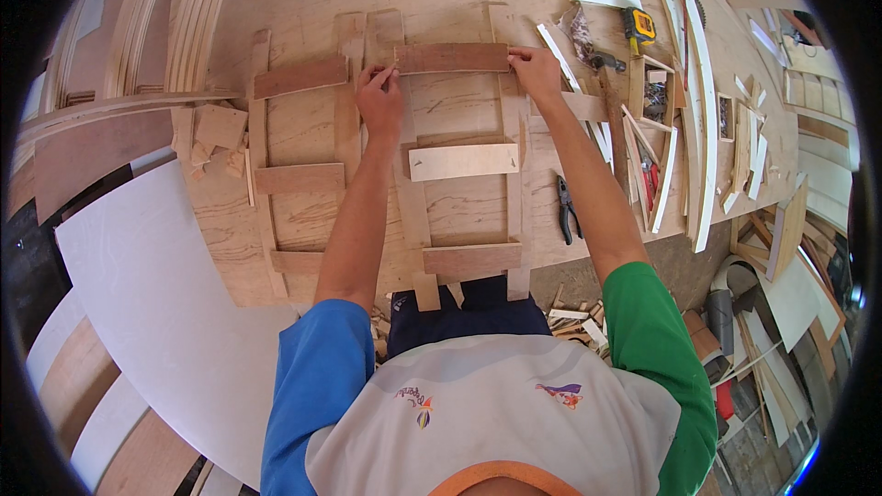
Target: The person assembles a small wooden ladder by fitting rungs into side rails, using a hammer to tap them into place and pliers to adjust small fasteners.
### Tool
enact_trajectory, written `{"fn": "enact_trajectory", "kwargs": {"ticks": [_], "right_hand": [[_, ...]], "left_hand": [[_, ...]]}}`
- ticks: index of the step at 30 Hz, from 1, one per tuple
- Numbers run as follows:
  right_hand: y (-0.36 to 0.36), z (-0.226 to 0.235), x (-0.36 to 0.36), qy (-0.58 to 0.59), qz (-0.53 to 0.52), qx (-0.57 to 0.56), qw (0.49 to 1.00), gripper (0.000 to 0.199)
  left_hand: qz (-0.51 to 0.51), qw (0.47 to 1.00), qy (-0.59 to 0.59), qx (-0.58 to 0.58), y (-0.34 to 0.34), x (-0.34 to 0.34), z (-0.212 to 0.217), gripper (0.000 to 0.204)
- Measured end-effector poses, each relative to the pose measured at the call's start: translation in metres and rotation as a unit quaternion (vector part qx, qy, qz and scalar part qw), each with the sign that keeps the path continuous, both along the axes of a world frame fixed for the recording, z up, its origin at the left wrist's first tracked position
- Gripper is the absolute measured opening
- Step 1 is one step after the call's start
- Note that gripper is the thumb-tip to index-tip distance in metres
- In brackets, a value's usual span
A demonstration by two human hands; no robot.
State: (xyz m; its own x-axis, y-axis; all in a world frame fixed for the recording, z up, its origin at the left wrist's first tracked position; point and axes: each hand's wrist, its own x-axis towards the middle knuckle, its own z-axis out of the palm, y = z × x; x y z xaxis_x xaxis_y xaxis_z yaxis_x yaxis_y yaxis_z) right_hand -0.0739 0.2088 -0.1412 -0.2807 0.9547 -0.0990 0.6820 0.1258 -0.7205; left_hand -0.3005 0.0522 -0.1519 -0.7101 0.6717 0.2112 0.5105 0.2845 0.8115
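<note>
A brown wooden slat (451,58) lies across the top of two upright strips, forming a ladder-like frame. My left hand (378,99) is closed at the slat's left end, with thumb and fingertips against it. At the right end, my right hand (537,72) pinches the slat's edge between thumb and finger. Lower on the same frame sit a pale crosspiece (464,162) with small dark marks near its ends and a brown crosspiece (472,259). To the left lies a similar frame, its upper crosspiece (301,77) slightly tilted.
Right of the frames lie a hammer (613,115), pliers (566,211), a yellow tape measure (638,27) and a clear bag (578,33). Long white strips (703,129) run along the plywood table's right side. Stacked boards (195,18) stand at the far left; a white sheet (175,303) sits nearer.
</note>
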Motion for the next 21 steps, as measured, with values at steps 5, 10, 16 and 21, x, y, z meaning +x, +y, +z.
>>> {"fn": "enact_trajectory", "kwargs": {"ticks": [5, 10, 16, 21], "right_hand": [[0.003, -0.002, 0.002, -0.011, 0.002, 0.001, 1.0, 0.023], [0.001, 0.004, 0.008, -0.019, -0.026, 0.025, 0.999, 0.025], [-0.002, 0.017, 0.013, 0.147, -0.081, 0.038, 0.985, 0.021], [0.001, 0.004, 0.011, 0.154, -0.08, 0.024, 0.985, 0.019]], "left_hand": [[-0.005, 1.0, -0.004, -0.004, 0.0, -0.001, -0.001, 0.015], [-0.006, 1.0, 0.01, -0.023, -0.001, 0.004, 0.011, 0.019], [-0.034, 0.995, 0.094, 0.003, 0.004, 0.014, 0.019, 0.023], [-0.196, 0.969, 0.136, 0.062, 0.038, 0.051, 0.024, 0.023]]}}
